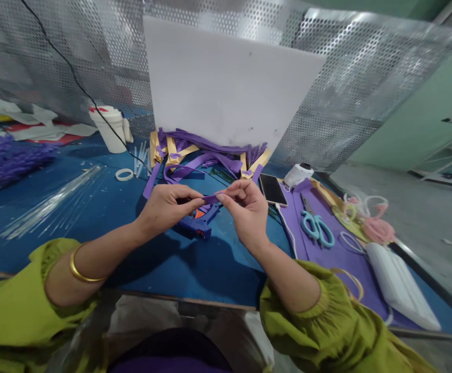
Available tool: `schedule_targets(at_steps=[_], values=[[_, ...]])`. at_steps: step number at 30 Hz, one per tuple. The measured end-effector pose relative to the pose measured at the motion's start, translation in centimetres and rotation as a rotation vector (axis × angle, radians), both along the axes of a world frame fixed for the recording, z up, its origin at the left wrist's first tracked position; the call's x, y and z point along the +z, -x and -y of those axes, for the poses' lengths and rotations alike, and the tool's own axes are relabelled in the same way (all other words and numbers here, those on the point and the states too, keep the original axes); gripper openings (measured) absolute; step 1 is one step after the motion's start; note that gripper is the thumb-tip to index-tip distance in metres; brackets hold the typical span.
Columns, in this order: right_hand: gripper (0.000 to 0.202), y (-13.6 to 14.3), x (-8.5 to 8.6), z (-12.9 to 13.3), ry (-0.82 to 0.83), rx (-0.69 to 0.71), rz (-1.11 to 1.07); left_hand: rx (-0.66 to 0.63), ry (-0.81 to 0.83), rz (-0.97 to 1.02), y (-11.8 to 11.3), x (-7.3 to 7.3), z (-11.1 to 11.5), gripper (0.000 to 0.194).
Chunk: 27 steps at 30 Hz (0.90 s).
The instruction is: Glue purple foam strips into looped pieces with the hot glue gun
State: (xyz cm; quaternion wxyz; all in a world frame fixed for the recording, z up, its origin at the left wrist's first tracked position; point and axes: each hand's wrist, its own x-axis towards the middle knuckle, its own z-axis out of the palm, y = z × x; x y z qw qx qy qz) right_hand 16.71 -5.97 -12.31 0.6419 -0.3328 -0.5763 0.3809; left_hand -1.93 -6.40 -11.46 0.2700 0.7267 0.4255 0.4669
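Note:
Between my two hands runs a short purple strip point(210, 199). My left hand point(167, 206) pinches its left end between thumb and fingertips, and my right hand point(247, 211) pinches the right end. Just below them on the blue table lies a blue glue gun point(200, 226) with an orange part, partly hidden by my fingers. Behind my hands, long purple strips point(195, 165) lie curled beside folded yellow pieces point(175, 155) that carry purple sprigs point(256, 153).
Right of my hands are a phone point(273, 189) with a white cable, and blue-handled scissors point(317, 229) on purple sheet. A white cup point(109, 129), a tape ring point(124, 174), clear thin strands point(51, 202) and purple flower stems point(8, 158) are at left. A white board point(226, 83) stands behind.

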Motion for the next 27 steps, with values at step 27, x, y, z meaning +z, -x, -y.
schedule_targets(at_steps=[27], values=[[0.009,-1.2,0.1,-0.3,-0.135,-0.109,0.493,-0.008,-0.113,-0.116,0.0,-0.5,-0.3,0.017]])
